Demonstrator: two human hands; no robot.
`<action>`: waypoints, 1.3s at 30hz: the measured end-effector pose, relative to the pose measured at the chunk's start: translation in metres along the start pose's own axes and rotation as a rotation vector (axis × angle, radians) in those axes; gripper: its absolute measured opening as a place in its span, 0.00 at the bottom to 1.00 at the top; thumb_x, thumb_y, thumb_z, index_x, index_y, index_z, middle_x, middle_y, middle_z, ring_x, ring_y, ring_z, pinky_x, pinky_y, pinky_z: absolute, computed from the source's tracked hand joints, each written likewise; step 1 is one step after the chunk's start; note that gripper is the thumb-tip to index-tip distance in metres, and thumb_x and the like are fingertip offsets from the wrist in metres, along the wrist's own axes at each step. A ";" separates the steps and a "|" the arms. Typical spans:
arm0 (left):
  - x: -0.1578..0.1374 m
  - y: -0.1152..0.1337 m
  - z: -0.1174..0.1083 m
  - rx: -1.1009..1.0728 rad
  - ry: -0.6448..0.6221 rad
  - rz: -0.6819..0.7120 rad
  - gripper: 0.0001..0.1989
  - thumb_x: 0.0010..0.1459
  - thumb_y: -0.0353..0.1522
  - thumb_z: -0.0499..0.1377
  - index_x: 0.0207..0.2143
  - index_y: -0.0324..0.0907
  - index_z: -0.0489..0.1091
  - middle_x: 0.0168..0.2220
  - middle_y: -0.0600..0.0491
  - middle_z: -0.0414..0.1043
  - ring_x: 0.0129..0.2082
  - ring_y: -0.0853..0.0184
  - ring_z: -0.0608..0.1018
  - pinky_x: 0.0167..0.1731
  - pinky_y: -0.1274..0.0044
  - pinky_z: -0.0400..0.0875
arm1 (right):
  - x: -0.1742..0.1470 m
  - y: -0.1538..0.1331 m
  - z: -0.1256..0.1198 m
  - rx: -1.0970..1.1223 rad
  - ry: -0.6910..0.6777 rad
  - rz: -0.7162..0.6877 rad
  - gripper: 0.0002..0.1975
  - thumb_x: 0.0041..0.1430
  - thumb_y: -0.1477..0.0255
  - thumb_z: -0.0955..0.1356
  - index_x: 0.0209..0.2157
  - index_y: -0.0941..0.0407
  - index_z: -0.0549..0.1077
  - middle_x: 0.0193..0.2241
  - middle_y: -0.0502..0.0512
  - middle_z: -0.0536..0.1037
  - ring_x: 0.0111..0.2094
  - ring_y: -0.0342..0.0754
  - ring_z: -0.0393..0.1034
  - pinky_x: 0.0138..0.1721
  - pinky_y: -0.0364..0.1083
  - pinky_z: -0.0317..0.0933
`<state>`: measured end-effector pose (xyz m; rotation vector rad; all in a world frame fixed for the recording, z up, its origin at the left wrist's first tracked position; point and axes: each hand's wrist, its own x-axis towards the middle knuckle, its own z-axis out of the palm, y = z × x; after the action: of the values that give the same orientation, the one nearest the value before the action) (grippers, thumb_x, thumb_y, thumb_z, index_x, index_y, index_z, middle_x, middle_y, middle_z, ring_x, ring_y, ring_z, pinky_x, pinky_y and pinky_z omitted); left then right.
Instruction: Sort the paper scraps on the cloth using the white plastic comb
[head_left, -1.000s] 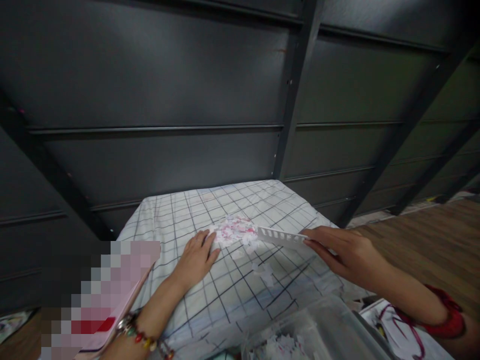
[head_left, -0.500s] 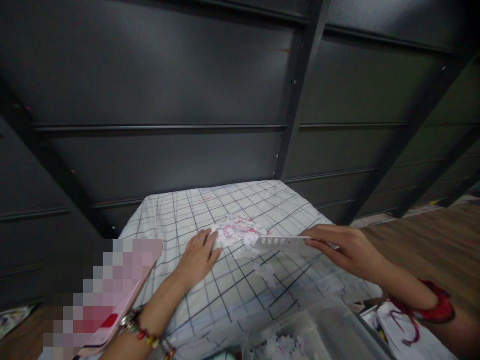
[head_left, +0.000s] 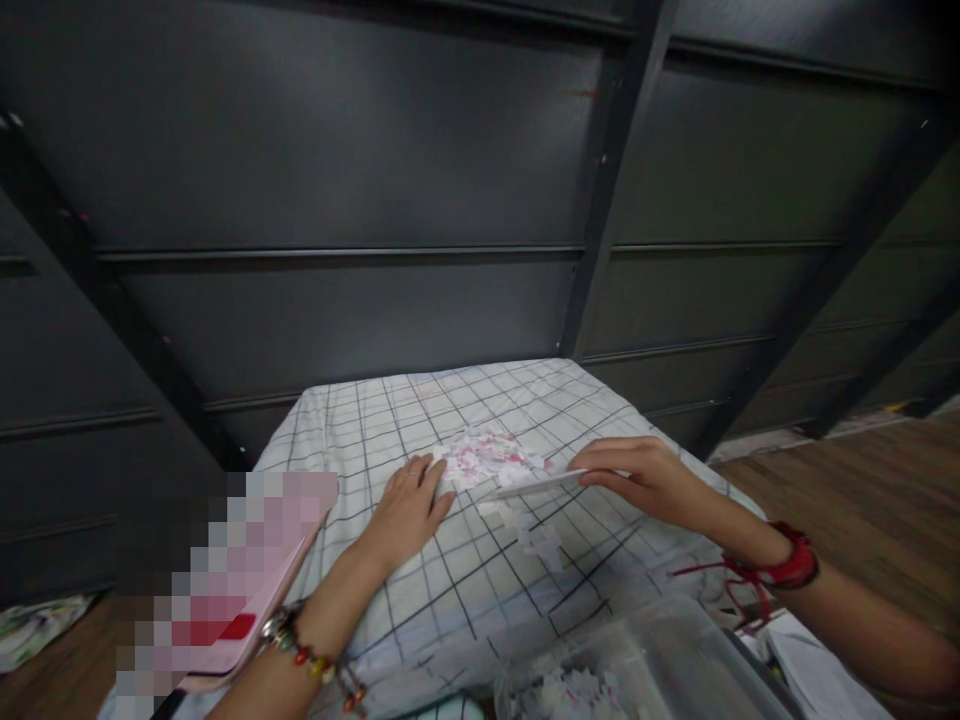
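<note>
A low pile of white and pink paper scraps (head_left: 487,458) lies on a white cloth with a dark grid (head_left: 420,405). My left hand (head_left: 409,510) rests flat on the cloth at the pile's left edge, fingers open and fingertips touching the scraps. Between thumb and fingers, my right hand (head_left: 637,475) pinches one end of a thin white flat strip (head_left: 532,486). Seen nearly edge-on, the strip reaches left along the near side of the pile. A few loose white scraps (head_left: 538,542) lie nearer me.
At the front stands a clear plastic box (head_left: 660,650) with paper scraps (head_left: 577,692) inside. A pink, partly blurred-out object (head_left: 277,560) is by my left forearm. White papers (head_left: 810,665) lie right of the box. A dark panelled wall (head_left: 360,330) rises behind the cloth.
My right hand has moved left with the strip, which has turned from showing its slotted face to nearly edge-on. My left hand stays beside the pile. The view has shifted slightly.
</note>
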<state>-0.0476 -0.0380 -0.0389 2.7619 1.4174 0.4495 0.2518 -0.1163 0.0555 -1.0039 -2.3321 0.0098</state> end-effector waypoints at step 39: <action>0.004 -0.002 0.002 0.023 0.008 0.018 0.23 0.64 0.40 0.46 0.56 0.36 0.59 0.58 0.40 0.59 0.57 0.53 0.63 0.55 0.61 0.58 | -0.020 0.006 -0.014 0.028 0.011 0.046 0.09 0.61 0.72 0.62 0.33 0.56 0.74 0.29 0.52 0.80 0.31 0.43 0.74 0.33 0.40 0.65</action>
<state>-0.0464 -0.0334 -0.0405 2.7955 1.4095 0.4479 0.2736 -0.1282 0.0555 -1.0415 -2.2920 0.0547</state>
